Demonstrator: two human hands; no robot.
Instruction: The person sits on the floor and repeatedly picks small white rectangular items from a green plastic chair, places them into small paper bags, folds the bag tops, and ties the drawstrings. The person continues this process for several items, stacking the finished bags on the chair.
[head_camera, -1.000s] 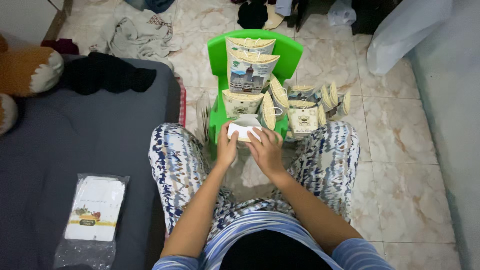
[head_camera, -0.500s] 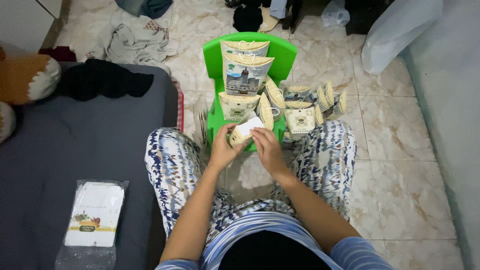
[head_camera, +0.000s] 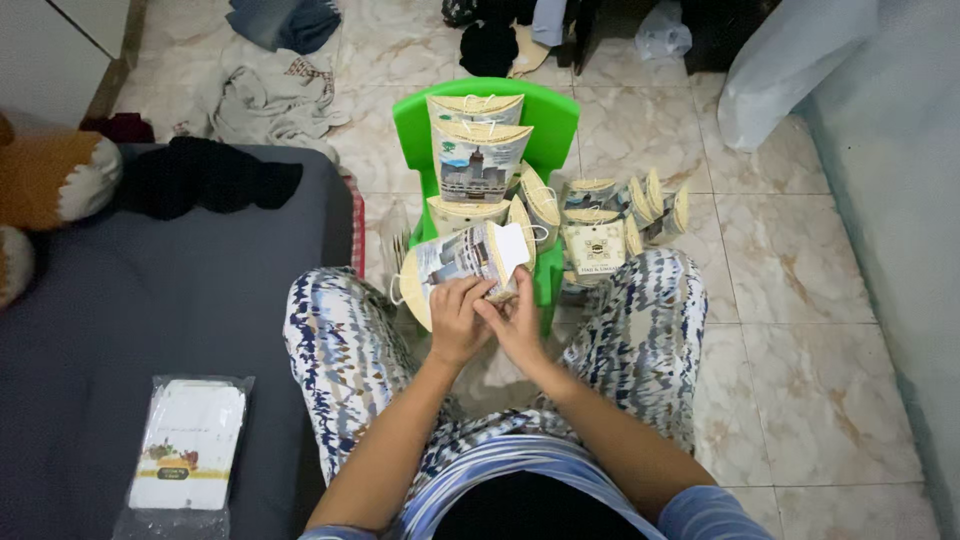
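Observation:
Between my knees, my left hand (head_camera: 455, 318) and my right hand (head_camera: 517, 320) meet on the lower edge of a cream pillow-shaped paper box (head_camera: 455, 262) printed with a building picture. The box is turned with its printed face up and one white end flap raised toward the right. Just beyond it stands a green plastic chair (head_camera: 555, 115) holding several finished boxes of the same kind (head_camera: 477, 160), some upright, some leaning. More of these boxes (head_camera: 600, 235) are grouped on the floor to the right of the chair.
A dark grey mattress (head_camera: 150, 300) lies on my left, carrying a plastic bag of flat white cards (head_camera: 188, 445), a black cloth (head_camera: 205, 172) and an orange-and-white plush toy (head_camera: 55, 175). Clothes (head_camera: 265, 95) are strewn on the marble floor; a white sack (head_camera: 790, 60) leans far right.
The box was folded small with its white side showing; now it is turned over and spread, printed face up. Both hands have drawn closer together under it.

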